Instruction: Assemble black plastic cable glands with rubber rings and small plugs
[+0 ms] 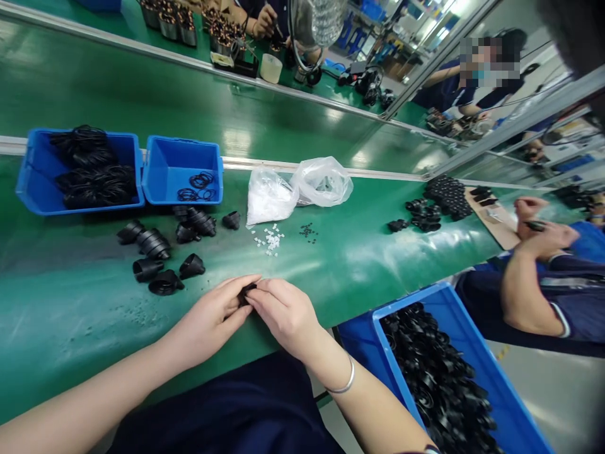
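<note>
My left hand (pixel 210 318) and my right hand (pixel 283 312) meet over the near edge of the green belt (pixel 70 296). Both pinch one small black part (pixel 246 292) between their fingertips; most of it is hidden. A silver bangle (pixel 344 383) circles my right wrist. To the left of my hands lie several black cone-shaped pieces (pixel 163 252). Ahead sit a scatter of tiny white bits (pixel 269 239) and a few tiny black bits (pixel 308 232).
Two blue bins stand at the back left, one (pixel 35 183) full of black rings, one (pixel 182 167) nearly bare. Two clear plastic bags (pixel 297 189) lie mid-belt. A blue crate (pixel 491 372) of black parts sits at my right. A co-worker's arms (pixel 529 265) work at far right.
</note>
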The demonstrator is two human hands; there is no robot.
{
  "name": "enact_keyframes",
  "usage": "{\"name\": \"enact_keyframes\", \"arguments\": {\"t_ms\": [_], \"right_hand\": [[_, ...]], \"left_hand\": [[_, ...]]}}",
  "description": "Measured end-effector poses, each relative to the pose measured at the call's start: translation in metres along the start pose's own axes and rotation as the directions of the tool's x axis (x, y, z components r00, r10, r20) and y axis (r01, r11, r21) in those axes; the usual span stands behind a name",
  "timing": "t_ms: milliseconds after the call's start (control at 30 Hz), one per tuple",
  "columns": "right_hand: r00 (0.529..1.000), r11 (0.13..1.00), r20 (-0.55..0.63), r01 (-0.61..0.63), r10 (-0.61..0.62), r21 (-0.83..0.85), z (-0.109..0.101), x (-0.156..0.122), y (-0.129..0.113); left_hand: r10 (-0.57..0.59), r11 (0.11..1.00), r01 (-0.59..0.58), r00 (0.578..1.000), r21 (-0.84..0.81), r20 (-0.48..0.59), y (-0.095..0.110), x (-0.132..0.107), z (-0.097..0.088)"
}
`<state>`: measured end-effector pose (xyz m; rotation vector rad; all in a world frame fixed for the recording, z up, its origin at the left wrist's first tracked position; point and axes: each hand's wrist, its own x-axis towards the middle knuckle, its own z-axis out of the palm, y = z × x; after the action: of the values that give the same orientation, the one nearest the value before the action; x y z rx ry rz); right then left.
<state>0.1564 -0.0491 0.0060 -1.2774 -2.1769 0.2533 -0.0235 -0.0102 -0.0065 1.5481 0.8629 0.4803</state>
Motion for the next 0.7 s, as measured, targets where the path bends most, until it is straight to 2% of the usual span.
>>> {"name": "enact_keyframes", "arguments": {"t_ms": [67, 100, 167, 200, 233, 267, 367, 567, 700], "right_hand": [[0.991, 0.991, -0.077, -0.105, 0.111, 0.077, -0.010, 0.000, 0.017], [0.969, 0.978, -0.137, -0.194, 0.203, 0.079, -0.016, -0.002, 0.030], [0.876, 0.915, -0.277, -0.404, 0.394, 0.024, -0.030, -0.006, 0.061], [0.829, 0.877, -0.329, -0.481, 0.452, -0.006, -0.035, -0.008, 0.077], [0.800, 0.846, -0.347, -0.532, 0.490, -0.033, -0.040, -0.010, 0.091], [0.791, 0.828, -0.343, -0.557, 0.507, -0.060, -0.044, -0.012, 0.103], [0.821, 0.832, -0.288, -0.541, 0.492, -0.120, -0.046, -0.011, 0.121], [0.864, 0.864, -0.238, -0.483, 0.443, -0.143, -0.043, 0.002, 0.121], [0.863, 0.863, -0.234, -0.486, 0.448, -0.137, -0.046, -0.001, 0.120]], "left_hand": [[-0.047, 0.985, 0.050, 0.999, -0.167, 0.022, 0.000, 0.002, 0.003], [-0.066, 0.970, 0.072, 0.997, -0.233, 0.037, 0.000, 0.003, 0.005], [-0.089, 0.949, 0.103, 0.994, -0.298, 0.060, 0.003, 0.004, 0.006], [-0.099, 0.947, 0.114, 0.993, -0.301, 0.065, 0.005, 0.005, 0.006], [-0.108, 0.948, 0.123, 0.992, -0.294, 0.068, 0.006, 0.005, 0.006], [-0.116, 0.950, 0.131, 0.991, -0.284, 0.067, 0.008, 0.005, 0.006], [-0.134, 0.953, 0.150, 0.988, -0.265, 0.077, 0.011, 0.005, 0.004], [-0.134, 0.948, 0.156, 0.986, -0.277, 0.098, 0.014, 0.007, 0.004], [-0.136, 0.933, 0.161, 0.986, -0.321, 0.100, 0.015, 0.008, 0.003]]}}
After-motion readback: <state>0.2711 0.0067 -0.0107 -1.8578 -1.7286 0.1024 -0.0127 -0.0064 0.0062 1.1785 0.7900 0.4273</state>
